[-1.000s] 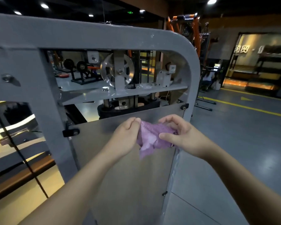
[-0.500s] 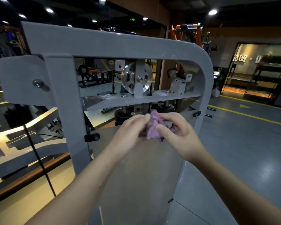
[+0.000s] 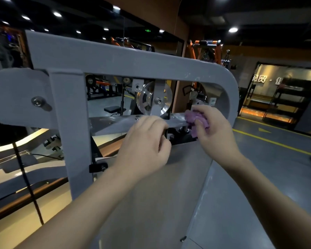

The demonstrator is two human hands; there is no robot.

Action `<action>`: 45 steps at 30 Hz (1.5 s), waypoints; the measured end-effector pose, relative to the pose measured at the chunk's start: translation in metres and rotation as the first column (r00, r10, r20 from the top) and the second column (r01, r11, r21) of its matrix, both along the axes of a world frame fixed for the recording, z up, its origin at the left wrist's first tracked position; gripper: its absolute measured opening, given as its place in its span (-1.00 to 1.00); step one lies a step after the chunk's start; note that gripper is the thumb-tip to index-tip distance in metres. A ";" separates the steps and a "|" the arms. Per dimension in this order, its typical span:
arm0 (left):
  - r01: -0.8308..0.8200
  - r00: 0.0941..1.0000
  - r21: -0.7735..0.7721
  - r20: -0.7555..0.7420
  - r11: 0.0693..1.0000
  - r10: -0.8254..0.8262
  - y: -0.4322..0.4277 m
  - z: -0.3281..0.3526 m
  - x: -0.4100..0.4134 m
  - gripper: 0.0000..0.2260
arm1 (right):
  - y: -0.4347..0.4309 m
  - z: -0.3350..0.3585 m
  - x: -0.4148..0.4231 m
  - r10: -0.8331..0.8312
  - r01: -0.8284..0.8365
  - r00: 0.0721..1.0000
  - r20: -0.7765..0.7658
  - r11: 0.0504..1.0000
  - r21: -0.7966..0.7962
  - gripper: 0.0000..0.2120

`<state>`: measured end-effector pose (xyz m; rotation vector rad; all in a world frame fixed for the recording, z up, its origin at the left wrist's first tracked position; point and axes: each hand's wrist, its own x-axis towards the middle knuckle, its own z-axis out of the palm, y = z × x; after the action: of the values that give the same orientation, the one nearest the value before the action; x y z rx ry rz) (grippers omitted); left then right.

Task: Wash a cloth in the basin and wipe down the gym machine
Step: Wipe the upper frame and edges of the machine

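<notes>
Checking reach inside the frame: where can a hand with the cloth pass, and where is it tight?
Free: the window between the grey post and the pulley, above the shelf. Crowded: right of the pulley, where the right hand holds the cloth.

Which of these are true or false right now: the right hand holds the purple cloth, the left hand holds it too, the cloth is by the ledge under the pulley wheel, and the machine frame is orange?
1. The right hand holds the purple cloth. True.
2. The left hand also holds the cloth. False: its fingers are curled but hold nothing, apart from the cloth.
3. The cloth is at the flat ledge below the pulley wheel. True.
4. The machine frame is orange. False: it is grey; orange equipment stands farther back.
</notes>
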<state>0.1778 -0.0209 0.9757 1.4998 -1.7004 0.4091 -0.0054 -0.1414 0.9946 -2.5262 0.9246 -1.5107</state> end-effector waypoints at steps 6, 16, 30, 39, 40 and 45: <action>-0.252 0.930 -0.002 0.275 0.968 0.243 -0.019 -0.016 -0.006 -0.55 | -0.051 0.038 0.044 -0.130 0.032 0.893 -0.431 0.973 -0.228 -0.74; -0.279 0.921 -0.103 0.252 0.955 0.296 -0.029 -0.021 -0.005 -0.65 | -0.073 0.075 0.072 -0.101 0.220 0.610 -0.786 0.974 0.046 -0.71; -0.270 0.912 -0.140 0.282 0.953 0.299 -0.037 -0.026 0.001 -0.48 | -0.066 0.068 0.068 -0.125 0.185 0.570 -0.812 0.982 -0.021 -0.78; -0.303 0.892 -0.144 0.304 0.942 0.333 -0.039 -0.029 0.000 -0.45 | -0.055 0.063 0.067 -0.154 0.169 0.636 -0.756 0.984 -0.059 -0.73; -0.309 0.889 -0.141 0.309 0.940 0.339 -0.039 -0.029 0.000 -0.44 | -0.056 0.063 0.066 -0.147 0.146 0.671 -0.727 0.987 -0.065 -0.72; -0.322 0.887 -0.119 0.309 0.939 0.344 -0.038 -0.028 -0.002 -0.46 | -0.048 0.063 0.048 -0.089 0.077 0.706 -0.702 0.996 -0.049 -0.70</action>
<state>0.1758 -0.0584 0.9480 1.7554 -1.6513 0.9332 0.0423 -0.1894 1.0571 -3.1572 1.0887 -0.4907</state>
